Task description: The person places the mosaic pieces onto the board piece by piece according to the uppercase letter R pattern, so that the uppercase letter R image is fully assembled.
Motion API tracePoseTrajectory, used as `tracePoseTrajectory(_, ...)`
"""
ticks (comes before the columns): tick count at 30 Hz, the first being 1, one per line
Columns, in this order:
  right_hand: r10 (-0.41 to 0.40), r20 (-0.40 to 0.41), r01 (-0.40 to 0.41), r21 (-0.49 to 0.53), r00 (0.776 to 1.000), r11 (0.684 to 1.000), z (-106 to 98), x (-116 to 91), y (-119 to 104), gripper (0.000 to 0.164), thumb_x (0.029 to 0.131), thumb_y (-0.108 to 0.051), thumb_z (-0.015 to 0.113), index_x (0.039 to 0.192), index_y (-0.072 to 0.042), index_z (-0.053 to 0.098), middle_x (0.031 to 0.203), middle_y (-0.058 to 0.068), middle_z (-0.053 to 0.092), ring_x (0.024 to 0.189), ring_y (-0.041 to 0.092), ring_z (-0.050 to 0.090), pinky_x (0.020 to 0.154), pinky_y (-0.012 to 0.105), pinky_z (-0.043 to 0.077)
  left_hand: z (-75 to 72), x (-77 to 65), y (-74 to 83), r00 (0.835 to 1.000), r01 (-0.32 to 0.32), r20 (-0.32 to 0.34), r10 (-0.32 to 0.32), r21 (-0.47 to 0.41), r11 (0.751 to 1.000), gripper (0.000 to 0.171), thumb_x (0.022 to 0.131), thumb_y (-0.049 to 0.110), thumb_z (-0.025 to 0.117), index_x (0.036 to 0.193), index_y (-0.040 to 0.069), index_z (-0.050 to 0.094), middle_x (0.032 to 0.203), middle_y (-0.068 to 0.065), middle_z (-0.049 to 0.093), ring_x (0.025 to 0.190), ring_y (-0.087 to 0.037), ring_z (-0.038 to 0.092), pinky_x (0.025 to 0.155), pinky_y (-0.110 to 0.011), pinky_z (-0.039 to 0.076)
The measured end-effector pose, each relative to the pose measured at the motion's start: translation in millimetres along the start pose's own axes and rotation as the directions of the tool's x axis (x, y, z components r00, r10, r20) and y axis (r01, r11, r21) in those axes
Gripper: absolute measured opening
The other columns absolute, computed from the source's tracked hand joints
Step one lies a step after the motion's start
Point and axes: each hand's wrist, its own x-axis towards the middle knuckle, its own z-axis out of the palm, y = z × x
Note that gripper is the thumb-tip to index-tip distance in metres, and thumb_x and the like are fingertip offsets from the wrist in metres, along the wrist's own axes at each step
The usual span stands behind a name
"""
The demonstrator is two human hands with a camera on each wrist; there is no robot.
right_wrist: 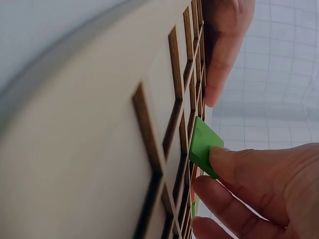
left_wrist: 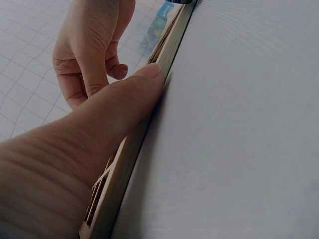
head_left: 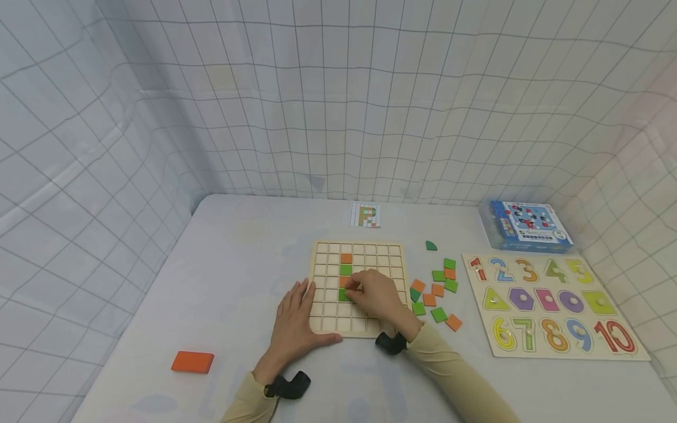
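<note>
A square wooden grid board [head_left: 329,324] lies on the white table. In one of its columns sit an orange tile [head_left: 346,258], a green tile [head_left: 345,269] and another orange tile [head_left: 344,281]. My right hand [head_left: 376,294] pinches a green square tile [right_wrist: 203,142] between thumb and fingers, just below them in the same column; the right wrist view shows it tilted, with one edge at the grid. My left hand [head_left: 296,323] steadies the board, fingers extended along its left side and thumb [left_wrist: 134,92] against the front edge.
Loose orange and green tiles [head_left: 438,290] are scattered right of the board. Behind it lies a small pattern card [head_left: 365,215]. A number-and-shape puzzle [head_left: 555,320] and a blue box [head_left: 529,226] stand far right; an orange block [head_left: 193,362] lies at front left.
</note>
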Motion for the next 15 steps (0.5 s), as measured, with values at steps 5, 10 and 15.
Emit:
tracePoseTrajectory(5,0.004,-0.014,-0.004,-0.029,1.000,1.000,-0.4,0.0,0.3,0.005,0.085,-0.024,0.073,0.082,-0.020,0.074,0.078,-0.011,0.063,0.074,0.008,0.055,0.057,0.023,0.045,-0.3,-0.1,0.6,1.000,0.003,0.005,-0.003,-0.002,1.000,0.121,0.060,0.066,0.077,0.147,-0.002,0.028,0.150,-0.020,0.026,0.138,-0.036,0.017,0.107,-0.054,0.018)
tracePoseTrajectory(10,0.018,-0.012,-0.018,-0.046,1.000,0.999,-1.3,0.8,-1.3,0.005,0.085,-0.023,0.073,0.080,-0.022,0.073,0.076,-0.012,0.062,0.074,0.008,0.056,0.057,0.023,0.044,-0.4,0.1,0.9,1.000,0.011,0.017,-0.011,0.001,1.000,0.121,0.060,0.066,0.076,0.148,-0.001,0.026,0.151,-0.019,0.024,0.139,-0.035,0.016,0.108,-0.053,0.017)
tracePoseTrajectory(15,0.034,-0.001,-0.034,-0.045,0.999,0.998,-3.2,1.6,-4.3,0.007,0.085,-0.023,0.073,0.078,-0.022,0.072,0.075,-0.012,0.061,0.074,0.009,0.057,0.059,0.025,0.045,-0.1,0.7,0.5,0.999,0.020,0.029,-0.020,-0.003,1.000,0.122,0.060,0.066,0.076,0.149,0.000,0.025,0.152,-0.018,0.023,0.139,-0.034,0.015,0.109,-0.052,0.015)
